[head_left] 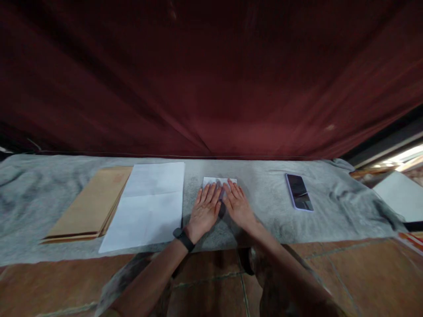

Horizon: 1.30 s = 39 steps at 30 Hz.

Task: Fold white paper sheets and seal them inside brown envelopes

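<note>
My left hand point(205, 209) lies flat with its fingers stretched over a small piece of folded white paper point(214, 179). Beside it my right hand point(239, 204) rests flat on the same paper, fingers extended. Most of the paper is hidden under both hands; only its far edge and a bit between them show. Left of my hands lies a larger sheet of white paper point(150, 207) with a crease across it. Its edge overlaps a stack of brown envelopes point(92, 202).
A phone point(299, 192) in a light purple case lies to the right on the grey cloth point(264, 185). Behind the cloth hangs a dark red curtain point(211, 88). Tiled floor point(211, 290) shows below the front edge. A white flat object point(401, 196) stands at the far right.
</note>
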Motion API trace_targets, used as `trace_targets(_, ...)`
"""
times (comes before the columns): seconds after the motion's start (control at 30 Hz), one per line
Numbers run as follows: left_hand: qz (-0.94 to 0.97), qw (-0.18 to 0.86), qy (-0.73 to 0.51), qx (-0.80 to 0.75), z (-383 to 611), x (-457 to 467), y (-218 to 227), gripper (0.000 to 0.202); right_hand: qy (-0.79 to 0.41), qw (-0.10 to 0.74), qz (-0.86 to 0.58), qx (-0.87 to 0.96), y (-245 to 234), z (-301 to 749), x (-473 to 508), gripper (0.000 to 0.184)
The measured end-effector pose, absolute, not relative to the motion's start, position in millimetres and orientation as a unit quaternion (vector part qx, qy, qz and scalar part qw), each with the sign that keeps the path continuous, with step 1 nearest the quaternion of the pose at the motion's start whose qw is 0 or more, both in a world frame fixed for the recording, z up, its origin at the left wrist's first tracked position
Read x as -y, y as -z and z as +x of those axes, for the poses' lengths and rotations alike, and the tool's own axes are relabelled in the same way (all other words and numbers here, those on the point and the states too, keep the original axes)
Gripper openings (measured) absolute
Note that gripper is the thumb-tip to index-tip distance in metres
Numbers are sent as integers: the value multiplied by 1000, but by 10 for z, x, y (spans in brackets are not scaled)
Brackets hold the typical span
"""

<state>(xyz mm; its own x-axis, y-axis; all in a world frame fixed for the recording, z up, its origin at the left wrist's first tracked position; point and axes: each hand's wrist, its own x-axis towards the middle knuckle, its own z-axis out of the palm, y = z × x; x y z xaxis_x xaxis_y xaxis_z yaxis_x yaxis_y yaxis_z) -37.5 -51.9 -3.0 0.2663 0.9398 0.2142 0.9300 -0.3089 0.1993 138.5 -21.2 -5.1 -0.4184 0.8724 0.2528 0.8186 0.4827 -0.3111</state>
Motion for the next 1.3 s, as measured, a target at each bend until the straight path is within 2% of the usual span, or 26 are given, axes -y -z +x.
trace_targets(0.37, 807, 23, -110, -580, -457, 582, 93, 57, -49, 144, -476, 866, 214, 1367, 327, 58)
trace_targets(0.97, 794, 9, -97, -600, -495, 563, 40, 61, -46, 137, -519, 842, 210, 1600, 285, 60)
trace_targets(1.3, 796, 1, -77, -600, -505, 533, -26, 60, -77, 169, -627, 757, 121, 1628, 11, 46)
